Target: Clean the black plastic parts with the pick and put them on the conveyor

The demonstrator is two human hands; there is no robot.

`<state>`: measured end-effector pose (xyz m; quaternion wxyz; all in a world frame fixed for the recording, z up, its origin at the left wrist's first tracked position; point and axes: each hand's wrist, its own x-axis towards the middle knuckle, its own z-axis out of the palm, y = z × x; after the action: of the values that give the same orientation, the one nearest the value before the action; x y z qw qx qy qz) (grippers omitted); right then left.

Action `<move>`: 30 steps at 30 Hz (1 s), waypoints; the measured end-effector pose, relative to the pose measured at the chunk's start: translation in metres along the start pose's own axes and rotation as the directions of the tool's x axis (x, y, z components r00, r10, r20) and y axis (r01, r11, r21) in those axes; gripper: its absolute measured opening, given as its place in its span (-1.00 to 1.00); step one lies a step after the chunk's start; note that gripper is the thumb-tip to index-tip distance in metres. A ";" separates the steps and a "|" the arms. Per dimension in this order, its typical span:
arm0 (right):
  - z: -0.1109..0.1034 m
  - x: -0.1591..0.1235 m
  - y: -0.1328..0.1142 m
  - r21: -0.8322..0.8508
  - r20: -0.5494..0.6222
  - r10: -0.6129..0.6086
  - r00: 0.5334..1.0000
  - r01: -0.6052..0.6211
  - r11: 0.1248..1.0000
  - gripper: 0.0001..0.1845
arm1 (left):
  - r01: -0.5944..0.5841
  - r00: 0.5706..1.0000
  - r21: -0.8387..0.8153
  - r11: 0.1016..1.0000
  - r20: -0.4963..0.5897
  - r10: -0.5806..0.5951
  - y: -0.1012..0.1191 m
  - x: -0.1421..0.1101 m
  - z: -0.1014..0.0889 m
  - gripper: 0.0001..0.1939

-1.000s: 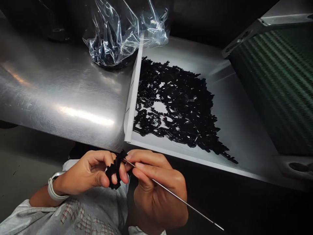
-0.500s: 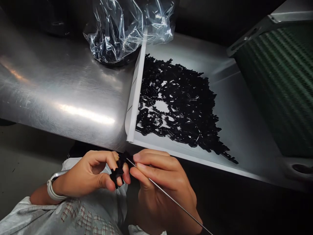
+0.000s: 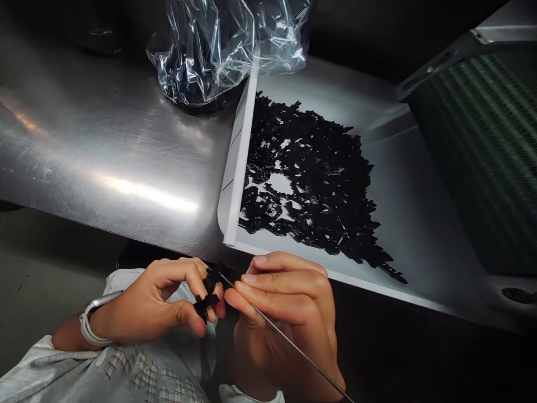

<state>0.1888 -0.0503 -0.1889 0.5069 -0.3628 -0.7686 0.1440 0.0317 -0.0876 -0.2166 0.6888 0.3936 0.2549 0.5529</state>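
Note:
Near the bottom middle, my left hand (image 3: pixel 168 302) is closed around a small black plastic part (image 3: pixel 206 303) with notched edges; the fingers hide some of it. A thin metal rod (image 3: pixel 289 339) is pinched between the thumb and fingertips of my right hand (image 3: pixel 289 313). Its upper tip meets the black part, though whether it passes through a hole I cannot tell. The rod slants down to the right past my right palm. Just beyond the hands, many similar black parts (image 3: pixel 327 168) lie piled in a white tray (image 3: pixel 241 162).
A scratched metal table (image 3: pixel 104 145) extends to the left of the tray. Crumpled clear plastic (image 3: pixel 201 61) with something dark under it stands at the back. To the right, a green ribbed panel (image 3: pixel 482 151) in a metal frame overhangs the tray.
My right hand has drawn slightly right, and its upper fingers have lifted off the black part. The rod has shifted with it. In my left hand the black part has turned a little.

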 end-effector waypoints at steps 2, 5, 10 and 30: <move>0.001 0.001 0.000 0.002 -0.053 0.000 0.999 0.000 1.000 -0.82 | -0.002 1.000 -0.010 1.000 -0.004 0.002 0.000 0.000 0.000 -0.75; 0.003 0.003 0.001 0.051 -0.076 0.005 0.997 -0.001 0.999 -0.88 | 0.008 1.000 -0.034 0.999 -0.008 -0.009 0.001 0.002 0.001 -0.72; 0.007 0.002 0.002 0.122 -0.075 -0.012 0.997 0.021 0.992 -0.85 | 0.030 0.999 -0.072 0.997 -0.028 -0.032 0.005 0.004 0.001 -0.64; 0.011 -0.002 0.004 0.135 -0.124 -0.008 0.992 0.025 0.990 -0.91 | 0.017 1.000 -0.036 0.999 -0.021 -0.018 0.003 -0.002 0.002 -0.68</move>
<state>0.1806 -0.0477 -0.1975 0.5782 -0.3291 -0.7271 0.1694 0.0307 -0.0902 -0.2132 0.6980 0.3731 0.2556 0.5552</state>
